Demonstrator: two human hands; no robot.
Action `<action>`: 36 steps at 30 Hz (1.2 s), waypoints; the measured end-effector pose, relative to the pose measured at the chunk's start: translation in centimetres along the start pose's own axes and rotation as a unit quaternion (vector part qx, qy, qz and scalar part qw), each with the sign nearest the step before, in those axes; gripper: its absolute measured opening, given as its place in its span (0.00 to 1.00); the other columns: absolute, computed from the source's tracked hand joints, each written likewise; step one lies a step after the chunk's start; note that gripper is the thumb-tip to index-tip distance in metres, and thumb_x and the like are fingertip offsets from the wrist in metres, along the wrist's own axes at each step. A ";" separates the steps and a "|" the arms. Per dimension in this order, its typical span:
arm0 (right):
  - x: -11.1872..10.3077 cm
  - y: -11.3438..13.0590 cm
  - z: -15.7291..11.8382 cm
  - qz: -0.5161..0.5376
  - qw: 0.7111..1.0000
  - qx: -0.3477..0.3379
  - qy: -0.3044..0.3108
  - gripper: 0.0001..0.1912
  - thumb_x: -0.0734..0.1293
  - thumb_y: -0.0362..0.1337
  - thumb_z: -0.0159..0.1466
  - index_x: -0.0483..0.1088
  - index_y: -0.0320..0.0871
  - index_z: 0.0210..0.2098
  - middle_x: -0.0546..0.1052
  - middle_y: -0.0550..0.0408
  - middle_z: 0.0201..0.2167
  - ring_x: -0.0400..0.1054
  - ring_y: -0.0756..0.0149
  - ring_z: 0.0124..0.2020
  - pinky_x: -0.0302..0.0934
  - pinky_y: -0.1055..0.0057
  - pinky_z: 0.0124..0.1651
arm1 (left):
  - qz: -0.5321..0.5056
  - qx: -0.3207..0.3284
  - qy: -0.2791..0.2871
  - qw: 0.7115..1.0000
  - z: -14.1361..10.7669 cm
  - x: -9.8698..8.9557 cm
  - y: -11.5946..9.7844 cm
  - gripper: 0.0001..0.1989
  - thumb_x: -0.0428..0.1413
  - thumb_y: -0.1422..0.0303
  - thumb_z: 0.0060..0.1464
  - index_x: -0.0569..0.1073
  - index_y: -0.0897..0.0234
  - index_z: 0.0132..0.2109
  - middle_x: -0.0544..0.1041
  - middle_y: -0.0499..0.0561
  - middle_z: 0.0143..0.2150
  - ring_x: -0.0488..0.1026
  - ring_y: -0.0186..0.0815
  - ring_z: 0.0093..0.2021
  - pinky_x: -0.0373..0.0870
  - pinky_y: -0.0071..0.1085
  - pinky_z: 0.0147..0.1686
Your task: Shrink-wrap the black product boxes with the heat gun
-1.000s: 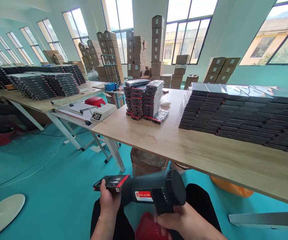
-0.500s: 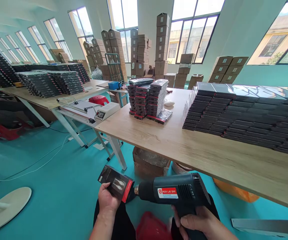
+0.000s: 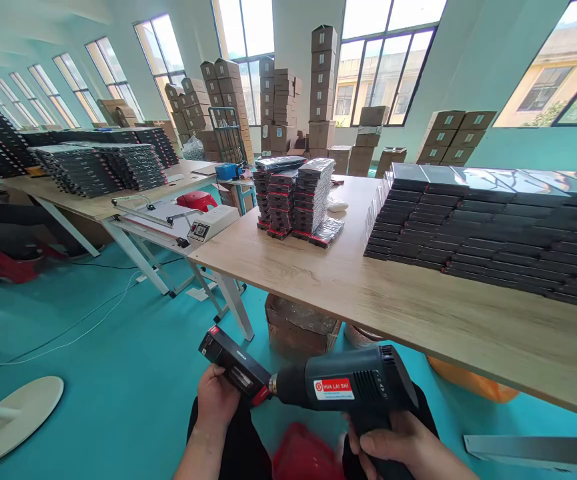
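Low in the head view, my left hand (image 3: 219, 399) is closed around a black and red retail box (image 3: 235, 363), tilted so that a narrow side shows. My right hand (image 3: 393, 443) grips the handle of a dark heat gun (image 3: 348, 379) with a red and white label. The gun's metal nozzle points left at the red end of the box, very close to it; whether they touch I cannot tell. Beyond my hands, on the wooden table (image 3: 288, 270), stand short stacks of film-wrapped black boxes (image 3: 281, 200).
A long stack of black boxes (image 3: 493, 227) fills the table's right side. To the left are a sealing machine (image 3: 213, 225) and another table with box stacks (image 3: 103, 167). Under the table sits an open carton (image 3: 301, 330). A round white base (image 3: 15, 420) stands on the floor.
My left hand has turned the box, so its broad printed face has given way to a narrow side. The heat gun stays nearly in place in my right hand.
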State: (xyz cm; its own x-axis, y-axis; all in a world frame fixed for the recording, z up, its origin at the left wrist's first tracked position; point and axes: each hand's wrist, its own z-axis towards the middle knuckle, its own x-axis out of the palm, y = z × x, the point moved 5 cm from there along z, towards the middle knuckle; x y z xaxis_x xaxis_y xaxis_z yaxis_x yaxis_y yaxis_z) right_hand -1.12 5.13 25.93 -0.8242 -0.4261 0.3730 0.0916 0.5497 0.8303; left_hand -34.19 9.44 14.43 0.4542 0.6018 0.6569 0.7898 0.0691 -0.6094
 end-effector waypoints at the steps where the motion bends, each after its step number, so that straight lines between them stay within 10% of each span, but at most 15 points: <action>1: -0.2 -0.2 0.1 -0.009 1.000 0.003 -0.014 0.21 0.74 0.51 0.51 0.74 0.38 0.33 0.72 0.55 0.22 0.64 0.66 0.24 0.57 0.71 0.25 | 0.009 -0.004 -0.004 1.000 -0.1 0.1 0.0 0.09 0.55 0.76 0.32 0.74 0.64 0.27 0.78 0.50 0.24 0.76 0.41 0.23 0.77 0.38 0.23; 18: -0.3 0.2 1.4 0.107 0.993 -0.036 -0.033 0.19 0.75 0.43 0.53 0.74 0.38 0.40 0.77 0.51 0.31 0.67 0.68 0.24 0.60 0.71 0.25 | 0.248 0.022 0.100 0.963 -1.6 0.6 0.6 0.19 0.63 0.69 0.41 0.79 0.62 0.44 0.82 0.53 0.37 0.78 0.45 0.36 0.76 0.39 0.36; 27: -2.8 0.2 1.8 0.075 0.993 -0.034 -0.083 0.20 0.74 0.43 0.54 0.74 0.37 0.42 0.76 0.52 0.31 0.68 0.67 0.25 0.60 0.71 0.25 | 0.467 0.185 0.134 0.854 -2.7 1.5 -1.5 0.11 0.62 0.72 0.45 0.80 0.60 0.39 0.79 0.49 0.37 0.73 0.42 0.40 0.70 0.32 0.41; 32: 0.9 1.4 1.8 0.048 0.999 -0.011 -0.021 0.16 0.73 0.41 0.51 0.74 0.37 0.36 0.76 0.52 0.28 0.66 0.68 0.22 0.58 0.71 0.24 | 0.525 0.216 0.125 0.814 -3.0 2.4 -1.4 0.16 0.62 0.77 0.39 0.82 0.56 0.38 0.78 0.51 0.44 0.71 0.42 0.41 0.65 0.27 0.30; 36: 3.0 2.9 2.4 -0.010 0.999 -0.031 -0.015 0.14 0.72 0.40 0.51 0.73 0.39 0.34 0.72 0.57 0.19 0.63 0.68 0.20 0.58 0.70 0.26 | 0.516 0.250 0.124 0.810 -3.2 3.4 -1.8 0.18 0.62 0.81 0.34 0.82 0.55 0.33 0.79 0.53 0.40 0.70 0.45 0.44 0.69 0.33 0.46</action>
State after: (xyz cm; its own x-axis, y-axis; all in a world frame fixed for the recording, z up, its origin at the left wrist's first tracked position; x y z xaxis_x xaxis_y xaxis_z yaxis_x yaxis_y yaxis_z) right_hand -4.65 7.20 28.47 -0.8421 -0.4152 0.3442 0.1085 0.4947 0.8623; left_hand -32.76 8.81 19.14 0.8842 0.3696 -0.2855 -0.3004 -0.0180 -0.9536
